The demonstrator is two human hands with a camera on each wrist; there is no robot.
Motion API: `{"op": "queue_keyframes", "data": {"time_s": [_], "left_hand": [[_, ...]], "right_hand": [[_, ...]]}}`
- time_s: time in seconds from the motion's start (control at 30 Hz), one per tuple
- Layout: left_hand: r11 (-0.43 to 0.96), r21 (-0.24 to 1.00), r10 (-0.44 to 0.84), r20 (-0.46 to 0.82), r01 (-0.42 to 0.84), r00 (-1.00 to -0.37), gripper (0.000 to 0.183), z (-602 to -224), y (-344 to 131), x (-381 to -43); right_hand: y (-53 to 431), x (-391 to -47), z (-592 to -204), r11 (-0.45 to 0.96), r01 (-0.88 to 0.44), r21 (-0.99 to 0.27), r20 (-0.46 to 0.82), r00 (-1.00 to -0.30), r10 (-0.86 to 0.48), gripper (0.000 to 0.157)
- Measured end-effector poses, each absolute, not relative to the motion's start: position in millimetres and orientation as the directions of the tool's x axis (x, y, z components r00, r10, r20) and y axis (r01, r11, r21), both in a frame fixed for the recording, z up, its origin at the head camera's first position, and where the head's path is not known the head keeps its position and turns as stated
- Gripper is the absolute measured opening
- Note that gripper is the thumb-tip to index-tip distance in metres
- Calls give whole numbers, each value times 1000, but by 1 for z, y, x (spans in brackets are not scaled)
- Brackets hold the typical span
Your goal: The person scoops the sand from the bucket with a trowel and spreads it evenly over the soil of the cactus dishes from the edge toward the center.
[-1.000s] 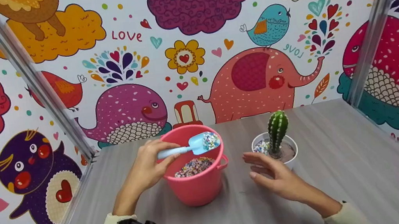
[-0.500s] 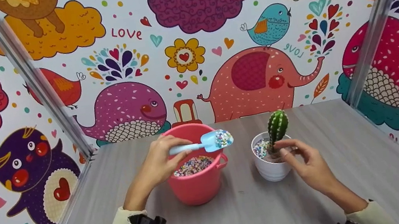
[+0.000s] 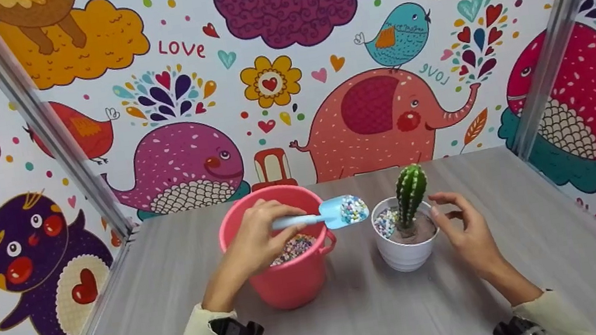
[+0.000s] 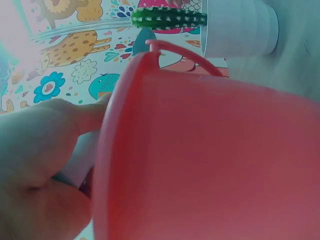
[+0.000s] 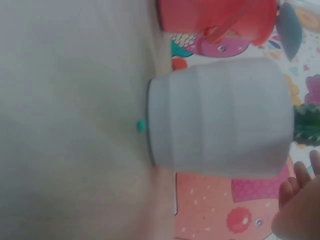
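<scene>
My left hand (image 3: 255,239) grips the handle of a small light-blue shovel (image 3: 330,210), its blade level and loaded with pastel pebbles (image 3: 353,209). The blade reaches past the right rim of a pink bucket (image 3: 292,283), which has more multicoloured pebbles (image 3: 294,249) inside. To the right, a white ribbed pot (image 3: 407,251) holds a green cactus (image 3: 412,195). Coloured pebbles (image 3: 386,222) cover the left part of the pot's surface; the right part is brownish. My right hand (image 3: 474,238), fingers loosely bent, has its fingertips right at the pot's right rim.
The grey wood-grain table (image 3: 369,328) runs back to a wall (image 3: 265,24) printed with cartoon animals. Metal posts (image 3: 56,132) stand at both back corners. A tiny green pebble (image 5: 141,125) lies beside the pot's base in the right wrist view.
My left hand has carried the loaded shovel rightward, from over the bucket to beyond its rim. My right hand has gone from the pot's front left, across its front, to its right side.
</scene>
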State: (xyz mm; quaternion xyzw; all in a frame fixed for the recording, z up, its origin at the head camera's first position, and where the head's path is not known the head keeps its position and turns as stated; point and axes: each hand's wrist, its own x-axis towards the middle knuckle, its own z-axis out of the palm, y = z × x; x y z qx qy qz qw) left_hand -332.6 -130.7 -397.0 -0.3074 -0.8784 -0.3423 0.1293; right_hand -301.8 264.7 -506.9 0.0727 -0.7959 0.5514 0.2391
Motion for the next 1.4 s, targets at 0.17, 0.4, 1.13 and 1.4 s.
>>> {"op": "queue_keyframes", "data": {"time_s": [0.17, 0.4, 1.13, 1.4], "left_hand": [[561, 531, 468, 429, 635, -773, 25, -398, -122, -333], [567, 523, 487, 411, 637, -771, 27, -396, -105, -334], [594, 367, 610, 374, 715, -699, 19, -392, -68, -340], [613, 331, 621, 358, 717, -697, 19, -392, -65, -338]], "right_hand": [[269, -304, -516, 411, -327, -851, 365, -931, 17, 65], [271, -306, -526, 437, -289, -852, 288, -955, -70, 103], [266, -304, -528, 434, -259, -863, 247, -965, -87, 127], [256, -299, -530, 524, -241, -817, 285, -959, 4, 128]]}}
